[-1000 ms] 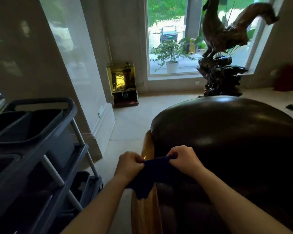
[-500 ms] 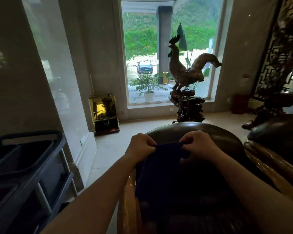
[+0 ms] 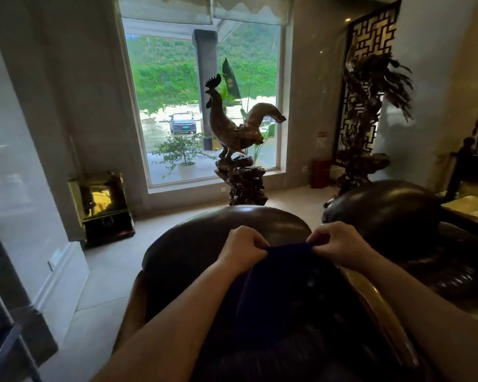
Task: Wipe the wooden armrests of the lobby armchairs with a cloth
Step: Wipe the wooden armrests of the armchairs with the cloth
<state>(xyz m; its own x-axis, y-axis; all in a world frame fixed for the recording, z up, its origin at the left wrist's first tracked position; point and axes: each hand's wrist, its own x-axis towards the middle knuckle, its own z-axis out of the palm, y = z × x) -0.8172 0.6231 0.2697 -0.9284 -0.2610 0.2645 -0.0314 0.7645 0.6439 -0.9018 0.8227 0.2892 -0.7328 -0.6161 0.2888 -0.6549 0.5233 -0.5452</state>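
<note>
A dark blue cloth (image 3: 282, 288) hangs stretched between my two hands above a dark leather armchair (image 3: 204, 238). My left hand (image 3: 242, 250) pinches its upper left corner and my right hand (image 3: 340, 244) pinches its upper right corner. The chair's glossy wooden armrest (image 3: 381, 307) runs along its right side below my right forearm. Another wooden edge (image 3: 134, 304) shows on the chair's left side. The cloth hides part of the chair's seat.
A second dark armchair (image 3: 392, 213) stands to the right. A carved rooster statue (image 3: 235, 139) stands by the window ahead, a gold box (image 3: 102, 202) sits on the floor at left, and the cleaning cart (image 3: 0, 334) is at the left edge.
The view has risen and swung right, bringing the second armchair and lattice screen into sight. My hands have spread the cloth wider and hold it higher over the chair.
</note>
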